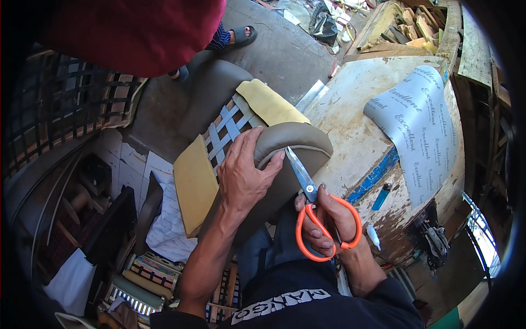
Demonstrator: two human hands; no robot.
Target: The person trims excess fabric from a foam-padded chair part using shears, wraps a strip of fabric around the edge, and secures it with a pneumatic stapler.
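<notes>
A chair frame with an armrest (301, 134) covered in grey-brown leather-like material stands in front of me, a piped seam running along its rounded end. My left hand (243, 172) grips this end, fingers over the top and thumb pressed near the seam. In my right hand (338, 216) is a pair of scissors (309, 189) with orange handles. Their blades look closed or nearly so, and the tips touch or nearly touch the seam beside my left thumb. Yellow foam (271, 103) and crossed grey webbing (222, 134) show on the frame behind my left hand.
To the right, a worn table (350, 88) carries a printed grey sheet (416, 126), a blue lighter (381, 196) and a small white tube (373, 237). Scrap wood (419, 27) is piled at the far right. A person in sandals (244, 36) stands at the far left, near a webbed frame (71, 104).
</notes>
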